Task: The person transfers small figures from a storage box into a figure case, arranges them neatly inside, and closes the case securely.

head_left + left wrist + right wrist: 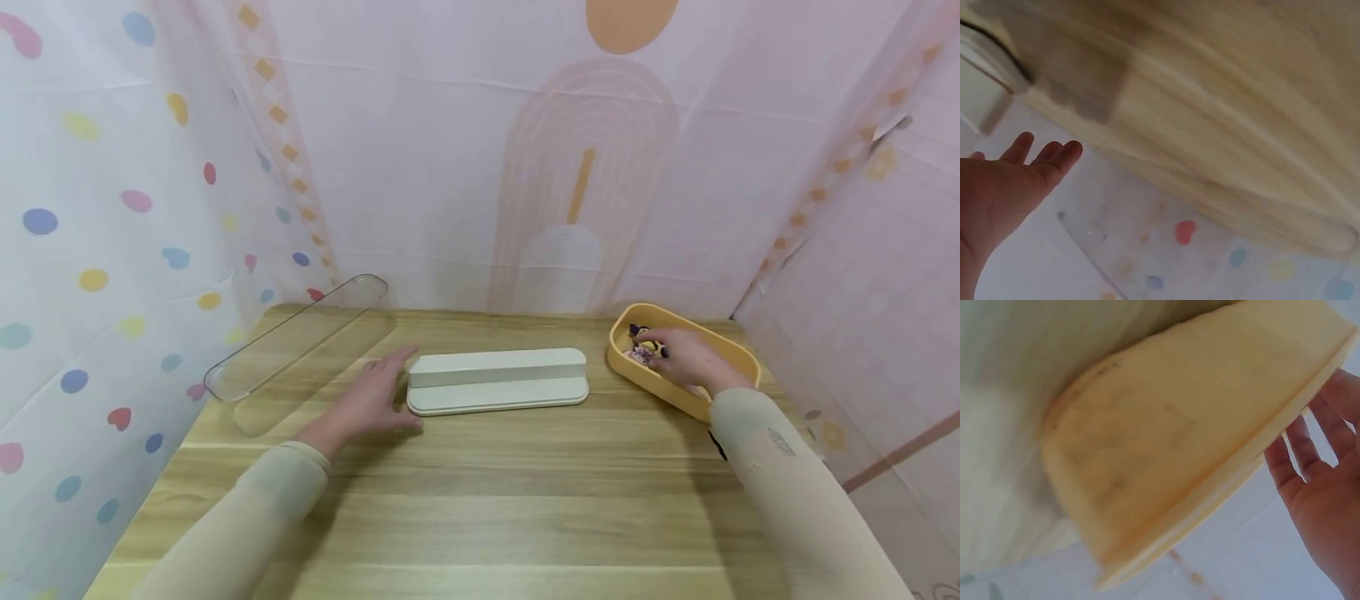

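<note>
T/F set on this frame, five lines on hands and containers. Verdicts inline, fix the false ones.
1. The right hand reaches into the yellow bin. True.
2. The clear plastic case is left of the white stepped base. True.
3. The left hand is inside the yellow bin. False: it is at the left end of the white stepped base.
4. The yellow bin is empty. False: small figurines are in it.
5. The tabletop has a wood grain. True.

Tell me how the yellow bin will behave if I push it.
The yellow bin is probably stiff, since its curved walls hold their shape. It looks unlikely to tip, being low and broad. It may be fairly light, given those thin-looking walls.
</note>
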`<state>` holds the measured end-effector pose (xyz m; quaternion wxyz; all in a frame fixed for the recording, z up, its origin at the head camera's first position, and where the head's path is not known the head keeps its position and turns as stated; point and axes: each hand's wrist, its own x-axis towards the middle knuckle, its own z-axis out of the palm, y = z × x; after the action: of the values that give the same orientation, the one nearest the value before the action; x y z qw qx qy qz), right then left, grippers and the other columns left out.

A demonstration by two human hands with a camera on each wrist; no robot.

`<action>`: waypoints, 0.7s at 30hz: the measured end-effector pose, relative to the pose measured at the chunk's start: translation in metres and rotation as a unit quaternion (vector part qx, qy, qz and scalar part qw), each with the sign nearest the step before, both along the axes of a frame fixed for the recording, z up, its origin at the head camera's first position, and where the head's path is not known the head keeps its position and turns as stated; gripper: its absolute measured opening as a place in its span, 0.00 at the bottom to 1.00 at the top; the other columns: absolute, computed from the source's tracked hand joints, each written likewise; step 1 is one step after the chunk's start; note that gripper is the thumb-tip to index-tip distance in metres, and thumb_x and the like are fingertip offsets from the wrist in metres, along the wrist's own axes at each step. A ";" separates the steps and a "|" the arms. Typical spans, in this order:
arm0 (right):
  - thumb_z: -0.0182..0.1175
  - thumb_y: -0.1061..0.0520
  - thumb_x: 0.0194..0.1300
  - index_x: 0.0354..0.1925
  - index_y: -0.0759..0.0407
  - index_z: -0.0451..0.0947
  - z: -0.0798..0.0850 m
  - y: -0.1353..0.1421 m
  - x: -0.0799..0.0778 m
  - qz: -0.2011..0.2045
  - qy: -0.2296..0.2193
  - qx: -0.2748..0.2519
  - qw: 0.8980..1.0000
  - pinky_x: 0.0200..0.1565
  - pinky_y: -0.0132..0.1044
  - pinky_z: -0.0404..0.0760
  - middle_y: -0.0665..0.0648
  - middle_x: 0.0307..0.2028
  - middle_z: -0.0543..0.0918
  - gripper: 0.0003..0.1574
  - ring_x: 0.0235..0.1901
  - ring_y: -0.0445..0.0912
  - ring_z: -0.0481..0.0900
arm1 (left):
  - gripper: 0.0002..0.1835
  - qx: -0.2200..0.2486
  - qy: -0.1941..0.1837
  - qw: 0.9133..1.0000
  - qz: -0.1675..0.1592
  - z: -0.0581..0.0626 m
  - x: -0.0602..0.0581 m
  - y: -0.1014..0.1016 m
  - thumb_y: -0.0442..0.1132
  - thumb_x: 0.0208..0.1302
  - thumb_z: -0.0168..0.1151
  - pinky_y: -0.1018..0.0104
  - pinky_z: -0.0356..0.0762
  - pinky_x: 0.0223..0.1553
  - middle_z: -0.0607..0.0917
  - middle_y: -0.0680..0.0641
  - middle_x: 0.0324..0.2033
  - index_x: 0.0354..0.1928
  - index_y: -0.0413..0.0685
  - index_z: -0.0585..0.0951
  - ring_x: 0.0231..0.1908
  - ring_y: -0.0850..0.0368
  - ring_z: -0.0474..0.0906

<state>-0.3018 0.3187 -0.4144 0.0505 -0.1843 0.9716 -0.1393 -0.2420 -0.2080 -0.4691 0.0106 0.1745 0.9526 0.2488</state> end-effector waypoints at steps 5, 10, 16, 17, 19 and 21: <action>0.53 0.75 0.72 0.66 0.59 0.83 -0.004 -0.011 -0.012 0.010 -0.060 -0.014 0.998 0.61 0.55 0.82 0.63 0.57 0.88 0.30 0.54 0.54 0.84 | 0.63 0.029 0.008 0.999 -0.009 -0.013 -0.008 -0.005 0.46 0.48 0.89 0.31 0.67 0.74 0.75 0.35 0.75 0.83 0.48 0.60 0.72 0.27 0.71; 0.52 0.75 0.74 0.64 0.65 0.83 -0.010 -0.013 -0.016 0.007 -0.079 -0.034 0.996 0.61 0.50 0.82 0.61 0.53 0.89 0.26 0.52 0.51 0.83 | 0.57 0.045 0.026 0.998 -0.018 -0.020 -0.010 -0.007 0.45 0.50 0.88 0.34 0.72 0.72 0.79 0.36 0.71 0.81 0.50 0.66 0.70 0.32 0.76; 0.61 0.63 0.73 0.53 0.64 0.85 -0.011 -0.008 -0.018 0.015 -0.028 0.016 0.999 0.47 0.44 0.80 0.58 0.38 0.86 0.13 0.38 0.49 0.79 | 0.53 0.052 0.028 0.998 -0.021 -0.021 -0.007 -0.005 0.44 0.53 0.87 0.34 0.74 0.69 0.83 0.36 0.67 0.80 0.53 0.68 0.66 0.34 0.79; 0.62 0.62 0.73 0.50 0.62 0.84 -0.011 -0.007 -0.018 0.012 -0.029 0.013 0.999 0.45 0.44 0.79 0.58 0.37 0.84 0.10 0.37 0.48 0.77 | 0.54 0.051 0.025 0.998 -0.020 -0.021 -0.007 -0.005 0.44 0.53 0.86 0.35 0.75 0.69 0.83 0.36 0.67 0.80 0.53 0.67 0.66 0.34 0.80; 0.63 0.62 0.72 0.45 0.61 0.80 -0.010 -0.005 -0.020 0.009 -0.036 0.002 0.999 0.43 0.43 0.76 0.57 0.35 0.82 0.05 0.36 0.48 0.76 | 0.54 0.046 0.022 0.999 -0.016 -0.022 -0.007 -0.005 0.45 0.54 0.86 0.35 0.75 0.68 0.84 0.36 0.66 0.81 0.55 0.66 0.65 0.34 0.80; 0.64 0.62 0.70 0.43 0.60 0.77 -0.009 -0.004 -0.021 0.004 -0.045 -0.006 0.999 0.41 0.41 0.74 0.57 0.35 0.80 0.05 0.36 0.48 0.75 | 0.54 0.042 0.018 0.999 -0.013 -0.023 -0.008 -0.005 0.46 0.55 0.85 0.35 0.75 0.68 0.84 0.36 0.66 0.81 0.56 0.65 0.66 0.34 0.80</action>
<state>-0.3231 0.3151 -0.4234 0.0940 -0.1819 0.9667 -0.1534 -0.2504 -0.2134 -0.4917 -0.0111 0.1916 0.9390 0.2855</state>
